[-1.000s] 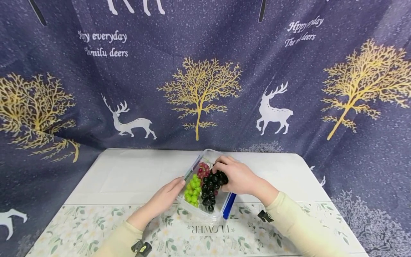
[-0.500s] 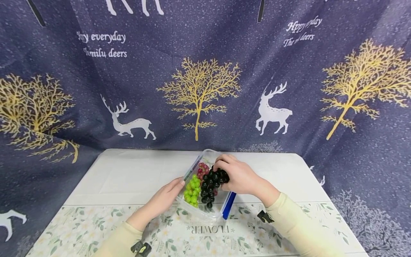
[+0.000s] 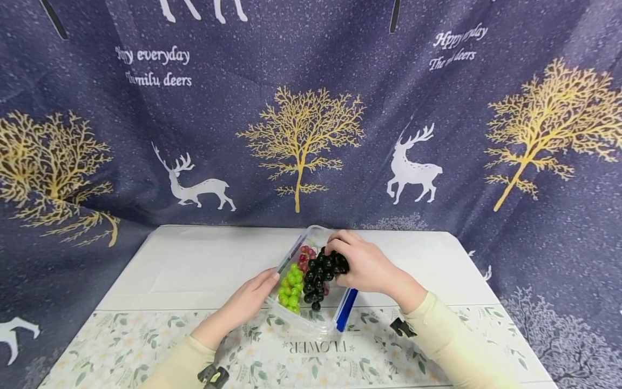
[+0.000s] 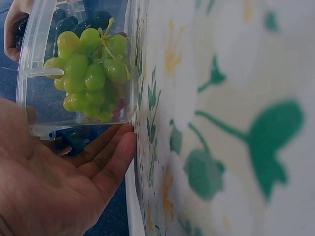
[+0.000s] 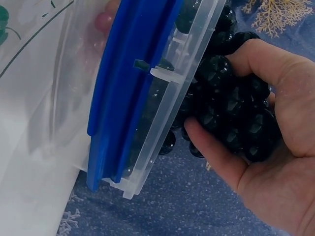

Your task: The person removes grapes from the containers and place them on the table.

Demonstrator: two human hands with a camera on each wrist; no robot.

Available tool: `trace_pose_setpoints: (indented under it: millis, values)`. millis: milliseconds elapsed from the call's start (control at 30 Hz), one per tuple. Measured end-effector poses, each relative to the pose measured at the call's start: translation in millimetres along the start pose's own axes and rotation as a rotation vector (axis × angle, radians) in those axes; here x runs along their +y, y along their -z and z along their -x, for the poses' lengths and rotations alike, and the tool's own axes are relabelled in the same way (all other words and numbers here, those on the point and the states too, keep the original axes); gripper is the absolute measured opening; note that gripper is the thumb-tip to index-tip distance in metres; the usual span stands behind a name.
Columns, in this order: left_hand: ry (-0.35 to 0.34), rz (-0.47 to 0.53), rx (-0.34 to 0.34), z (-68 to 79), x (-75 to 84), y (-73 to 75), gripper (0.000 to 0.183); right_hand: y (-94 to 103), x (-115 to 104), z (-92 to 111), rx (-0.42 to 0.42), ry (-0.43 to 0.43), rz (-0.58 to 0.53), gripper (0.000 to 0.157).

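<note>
Black grapes [image 3: 316,278] held at the box, right hand [image 3: 366,265] gripping the bunch

Right across the far side runs a big dark blue cloth [image 3: 311,65], printed with gold trees and white deer. Up against it comes the table [image 3: 209,259], plain white on the far part, with a leafy floral pattern [image 3: 121,346] and the word FLOWER, upside down, across the near part. In from the near edge reach two pale yellow sleeves, the left sleeve [image 3: 182,362] and the right sleeve [image 3: 452,340].

Now to the centre, where a clear plastic box [image 3: 313,324] sits at a slant, straddling the plain and floral parts! The left hand [image 3: 250,300] is at its left side, fingers stretched out straight against the wall. Over on the right, the right hand has fingers and thumb curled round the upper part of the black bunch, up above the right rim, while the lower end trails down towards the near end of the box; whether that tip touches the floor, I cannot tell.

Green grapes [image 3: 291,289] lie inside on the left, with red grapes [image 3: 306,256] just beyond on the far side. Blue clip [image 3: 347,310], folded outward, along the right wall!
</note>
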State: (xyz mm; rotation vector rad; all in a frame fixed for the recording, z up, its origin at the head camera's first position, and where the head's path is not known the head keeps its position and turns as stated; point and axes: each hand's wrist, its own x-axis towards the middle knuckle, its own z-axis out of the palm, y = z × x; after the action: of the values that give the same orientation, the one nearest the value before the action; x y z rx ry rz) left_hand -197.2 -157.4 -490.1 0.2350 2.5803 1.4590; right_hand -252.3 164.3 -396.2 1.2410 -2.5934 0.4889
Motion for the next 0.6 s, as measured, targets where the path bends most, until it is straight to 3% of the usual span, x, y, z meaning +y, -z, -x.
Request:
trace_pose_setpoints:
  millis: [600]
  values:
    - [-0.005, -0.006, 0.008, 0.4, 1.0, -0.1, 0.076, 6.7, 0.1, -0.7, 0.049, -0.005, 0.015, 0.06]
